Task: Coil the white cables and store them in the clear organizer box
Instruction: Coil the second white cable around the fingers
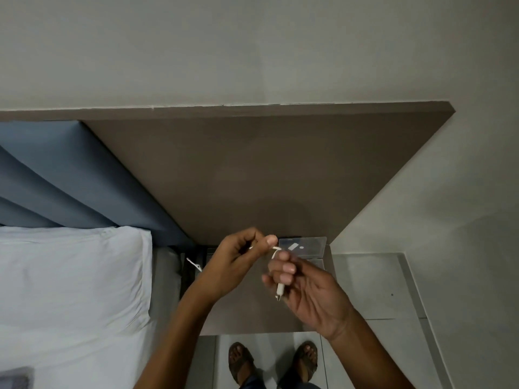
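Observation:
A thin white cable [280, 289] runs between both hands above a small brown table [252, 313]. My right hand [306, 290] has the cable wound around its fingers, and the plug end hangs down below them. My left hand [238, 259] pinches the cable's other stretch between thumb and forefinger, just left of the right fingers. A loose length of the cable [193, 263] trails off to the left behind my left wrist. The clear organizer box [304, 245] lies at the table's back, right behind my hands, its lid appearing raised.
A bed with a pale pillow [70, 276] stands at the left, against a blue padded headboard [56, 178]. A tall brown panel [266, 169] backs the table. Tiled floor [379, 290] lies to the right, and my sandalled feet [272, 363] stand below the table's front edge.

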`<action>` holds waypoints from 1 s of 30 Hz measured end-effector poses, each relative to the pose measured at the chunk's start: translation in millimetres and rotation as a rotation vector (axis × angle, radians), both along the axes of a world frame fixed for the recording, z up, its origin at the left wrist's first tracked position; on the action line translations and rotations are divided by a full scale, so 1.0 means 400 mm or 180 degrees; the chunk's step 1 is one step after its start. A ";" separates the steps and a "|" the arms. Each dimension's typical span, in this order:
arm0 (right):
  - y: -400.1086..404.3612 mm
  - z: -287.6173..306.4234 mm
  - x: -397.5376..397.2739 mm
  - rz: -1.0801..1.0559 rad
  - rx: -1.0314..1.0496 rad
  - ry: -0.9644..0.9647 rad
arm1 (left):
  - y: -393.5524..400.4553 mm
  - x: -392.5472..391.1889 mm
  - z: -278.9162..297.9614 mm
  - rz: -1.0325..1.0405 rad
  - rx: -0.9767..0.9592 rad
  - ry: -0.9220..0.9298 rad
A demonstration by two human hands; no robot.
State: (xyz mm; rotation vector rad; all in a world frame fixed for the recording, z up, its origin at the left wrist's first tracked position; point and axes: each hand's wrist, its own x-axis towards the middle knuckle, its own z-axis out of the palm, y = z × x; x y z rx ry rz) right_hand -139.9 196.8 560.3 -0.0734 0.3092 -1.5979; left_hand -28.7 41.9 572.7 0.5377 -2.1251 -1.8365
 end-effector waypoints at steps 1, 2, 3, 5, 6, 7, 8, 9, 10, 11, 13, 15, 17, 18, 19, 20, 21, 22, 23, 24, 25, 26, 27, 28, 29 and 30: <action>-0.004 0.008 0.003 -0.0187 -0.0063 -0.0210 | 0.014 -0.006 -0.004 0.0070 0.0036 -0.0018; -0.008 0.015 0.003 -0.0396 -0.0079 -0.0388 | 0.031 -0.012 -0.008 0.0113 0.0026 -0.0049; -0.014 0.021 0.000 -0.0612 -0.0055 -0.0515 | 0.048 -0.014 -0.013 0.0133 -0.0021 -0.0086; -0.035 0.040 -0.009 -0.1010 0.0012 -0.0450 | 0.079 -0.014 -0.025 0.0088 -0.0178 -0.0231; -0.048 0.052 -0.013 -0.1215 0.0136 -0.0164 | 0.091 -0.012 -0.033 0.0003 -0.0292 -0.0329; -0.059 0.059 -0.016 -0.1417 0.0347 0.0258 | 0.098 -0.008 -0.040 -0.0118 -0.0435 -0.0423; -0.065 0.060 -0.021 -0.1585 0.0622 0.0779 | 0.102 -0.004 -0.045 -0.0237 -0.0580 -0.0498; -0.066 0.056 -0.023 -0.1693 0.0957 0.1369 | 0.101 0.001 -0.046 -0.0331 -0.0700 -0.0543; -0.065 0.051 -0.024 -0.1739 0.1274 0.1972 | 0.095 0.007 -0.043 -0.0400 -0.0807 -0.0574; -0.061 0.042 -0.025 -0.1738 0.1497 0.2542 | 0.088 0.009 -0.035 -0.0453 -0.0916 -0.0591; -0.045 0.018 -0.024 -0.1535 0.1533 0.3487 | 0.065 0.009 -0.015 -0.0540 -0.1135 -0.0573; -0.028 -0.004 -0.021 -0.1127 0.1396 0.3927 | 0.037 0.003 0.004 -0.0625 -0.1296 -0.0502; -0.014 -0.013 -0.019 -0.0752 0.1314 0.4108 | 0.011 -0.003 0.018 -0.0645 -0.1431 -0.0424; -0.009 -0.012 -0.018 -0.0606 0.1314 0.4162 | 0.000 -0.005 0.022 -0.0615 -0.1469 -0.0404; -0.002 -0.006 -0.017 -0.0467 0.1328 0.4177 | -0.008 -0.007 0.027 -0.0575 -0.1456 -0.0379; 0.004 0.001 -0.018 -0.0350 0.1342 0.4126 | -0.014 -0.010 0.032 -0.0551 -0.1384 -0.0347; 0.010 0.010 -0.018 -0.0273 0.1334 0.4079 | -0.018 -0.013 0.036 -0.0567 -0.1281 -0.0310; 0.016 0.017 -0.015 -0.0241 0.1279 0.3985 | -0.020 -0.015 0.038 -0.0597 -0.1221 -0.0270; 0.019 0.021 -0.011 -0.0223 0.1188 0.3808 | -0.022 -0.019 0.039 -0.0596 -0.1227 -0.0240; 0.021 0.025 -0.009 -0.0193 0.1109 0.3526 | -0.024 -0.022 0.041 -0.0552 -0.1238 -0.0220; 0.020 0.031 -0.008 -0.0156 0.1076 0.3102 | -0.025 -0.024 0.040 -0.0478 -0.1177 -0.0208; 0.019 0.037 -0.010 -0.0113 0.1035 0.2606 | -0.024 -0.027 0.037 -0.0398 -0.1031 -0.0188; 0.022 0.040 -0.013 -0.0082 0.0949 0.2101 | -0.021 -0.031 0.033 -0.0316 -0.0824 -0.0152; 0.026 0.043 -0.014 -0.0063 0.0821 0.1621 | -0.015 -0.036 0.032 -0.0240 -0.0597 -0.0104; 0.027 0.048 -0.015 -0.0097 0.0662 0.1172 | -0.006 -0.042 0.030 -0.0181 -0.0405 -0.0065; 0.029 0.052 -0.013 -0.0175 0.0462 0.0690 | 0.003 -0.047 0.029 -0.0110 -0.0267 -0.0039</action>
